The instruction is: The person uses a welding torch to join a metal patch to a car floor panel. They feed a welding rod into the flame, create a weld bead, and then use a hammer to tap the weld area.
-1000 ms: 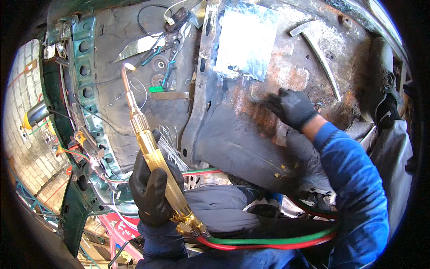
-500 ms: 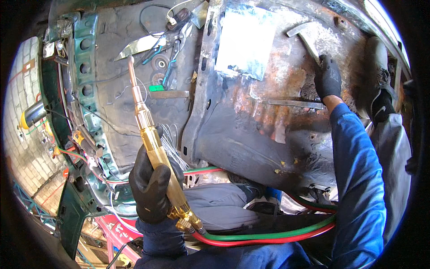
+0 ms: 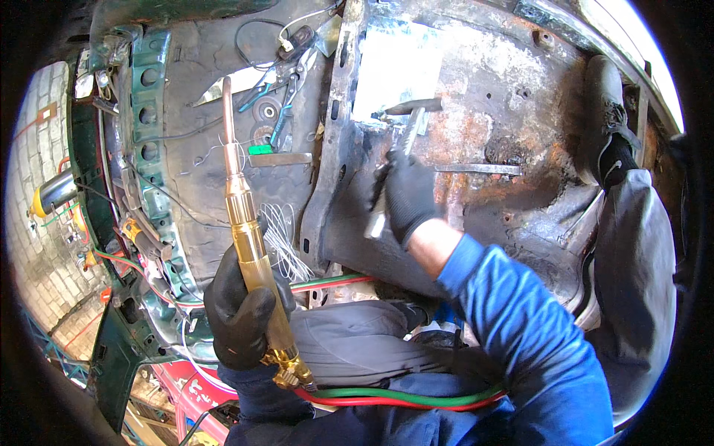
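Observation:
My left hand (image 3: pixel 242 312), in a black glove, is wrapped round a brass gas torch (image 3: pixel 256 264). Its copper tip points up and away over the left floor panel. From the torch's lower end run a green hose (image 3: pixel 416 398) and a red hose (image 3: pixel 401 406). In its own black glove, my right hand (image 3: pixel 410 195) grips a hammer (image 3: pixel 410 134) by the handle. The hammer's head is at the far end, over the near edge of a bright metal sheet (image 3: pixel 394 67); whether it touches cannot be told. A flat metal bar (image 3: pixel 480 169) lies right of that hand.
Left of the raised rib (image 3: pixel 338 111) lie blue-handled snips (image 3: pixel 286 104), grinding discs (image 3: pixel 265 109), a green piece (image 3: pixel 260 149), a flat strip (image 3: pixel 279 159) and coiled wire (image 3: pixel 282 238). A shoe (image 3: pixel 606 97) rests on the rusty panel at right. Bricks (image 3: pixel 48 253) show far left.
My right hand has brought the hammer left and nearer to me, from the right side of the panel to near the rib. The torch has shifted slightly and stands more upright.

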The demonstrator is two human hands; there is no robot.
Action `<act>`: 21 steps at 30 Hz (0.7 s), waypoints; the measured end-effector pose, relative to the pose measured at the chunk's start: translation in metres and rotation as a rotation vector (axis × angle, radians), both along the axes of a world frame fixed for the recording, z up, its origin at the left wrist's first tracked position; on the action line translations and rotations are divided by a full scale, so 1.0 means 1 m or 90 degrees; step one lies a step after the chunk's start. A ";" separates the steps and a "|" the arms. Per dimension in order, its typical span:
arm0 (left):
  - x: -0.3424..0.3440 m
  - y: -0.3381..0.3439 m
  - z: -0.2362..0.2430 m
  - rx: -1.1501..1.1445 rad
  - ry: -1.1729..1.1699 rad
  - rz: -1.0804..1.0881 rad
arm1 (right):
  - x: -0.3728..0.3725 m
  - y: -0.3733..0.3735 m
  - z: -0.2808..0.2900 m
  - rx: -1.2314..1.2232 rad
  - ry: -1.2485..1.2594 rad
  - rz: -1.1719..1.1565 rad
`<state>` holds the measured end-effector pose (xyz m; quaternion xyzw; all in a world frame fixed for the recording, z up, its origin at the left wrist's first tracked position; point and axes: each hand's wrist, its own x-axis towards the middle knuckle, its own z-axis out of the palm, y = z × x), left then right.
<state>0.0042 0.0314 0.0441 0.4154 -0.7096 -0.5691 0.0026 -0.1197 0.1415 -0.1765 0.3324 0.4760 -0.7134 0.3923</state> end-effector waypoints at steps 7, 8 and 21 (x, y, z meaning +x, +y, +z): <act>0.016 -0.022 0.001 0.020 -0.053 -0.029 | 0.028 -0.020 0.011 0.091 0.035 0.093; 0.016 -0.021 0.002 0.020 -0.053 -0.016 | 0.027 -0.023 0.008 0.072 0.008 0.086; 0.005 -0.017 -0.001 -0.016 -0.088 0.008 | 0.046 -0.064 -0.026 0.191 0.146 0.128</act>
